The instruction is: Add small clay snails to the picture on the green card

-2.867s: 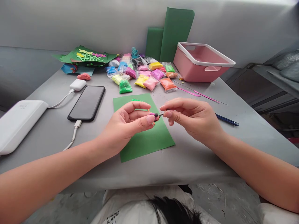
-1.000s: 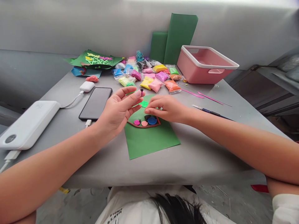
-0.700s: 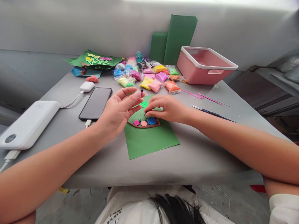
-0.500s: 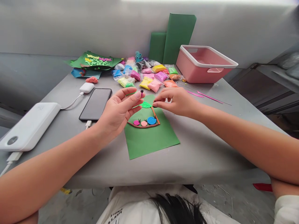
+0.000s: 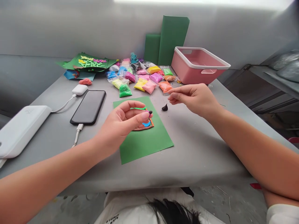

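Note:
My left hand (image 5: 130, 121) is closed in a pinch above the green sheet (image 5: 147, 147). Between thumb and fingertip it holds a small clay piece (image 5: 150, 113) with a black ball on a magenta part. Behind that hand lies a clay picture, partly hidden: an orange strip (image 5: 152, 123), a brown strip, a blue coil (image 5: 147, 123) and a bit of bright green. A pointed lump of black clay (image 5: 164, 107) sits on the table right of the sheet. Beyond it hovers my right hand (image 5: 193, 99), fingertips together; whether anything is between them is hidden.
Bags of coloured clay (image 5: 141, 84) lie across the back. A pink basket (image 5: 198, 67) stands at the back right, beside upright green boards (image 5: 174, 40). To the left are a phone (image 5: 88, 107), a white power bank (image 5: 25, 129), a white case (image 5: 79, 90) and flower-decorated sheets (image 5: 88, 62).
My right hand has moved right, away from the picture, and the black clay lump now lies on the table. My left hand has come lower and right, still pinching the small piece.

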`<state>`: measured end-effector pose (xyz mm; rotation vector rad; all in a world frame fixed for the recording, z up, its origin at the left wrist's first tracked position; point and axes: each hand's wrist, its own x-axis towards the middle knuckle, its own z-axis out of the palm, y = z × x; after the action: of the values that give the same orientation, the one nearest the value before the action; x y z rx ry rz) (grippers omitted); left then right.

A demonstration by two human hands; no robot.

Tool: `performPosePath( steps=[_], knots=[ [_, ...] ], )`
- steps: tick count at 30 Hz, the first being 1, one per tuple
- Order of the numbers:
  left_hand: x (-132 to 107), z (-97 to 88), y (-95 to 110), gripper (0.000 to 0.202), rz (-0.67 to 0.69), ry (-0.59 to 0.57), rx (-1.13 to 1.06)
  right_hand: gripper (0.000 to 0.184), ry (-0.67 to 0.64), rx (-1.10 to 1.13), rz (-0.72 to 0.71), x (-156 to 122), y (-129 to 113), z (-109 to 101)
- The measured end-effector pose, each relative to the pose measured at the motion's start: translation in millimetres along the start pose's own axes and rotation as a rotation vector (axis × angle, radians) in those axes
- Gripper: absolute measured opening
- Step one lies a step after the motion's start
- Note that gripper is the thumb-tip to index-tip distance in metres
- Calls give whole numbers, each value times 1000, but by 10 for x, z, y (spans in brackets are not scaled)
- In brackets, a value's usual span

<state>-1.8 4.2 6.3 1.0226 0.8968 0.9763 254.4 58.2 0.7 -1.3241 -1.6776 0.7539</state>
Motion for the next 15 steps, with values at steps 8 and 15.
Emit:
performPosePath(
  steps=[8, 15],
  knots=[
    [13, 10, -26, 36, -10, -12, -13, 20, -47, 54, -43, -195, -37, 133],
    [22, -7, -51, 37, -24, -22, 0, 29, -130, 41, -20, -265, -102, 181]
  ],
)
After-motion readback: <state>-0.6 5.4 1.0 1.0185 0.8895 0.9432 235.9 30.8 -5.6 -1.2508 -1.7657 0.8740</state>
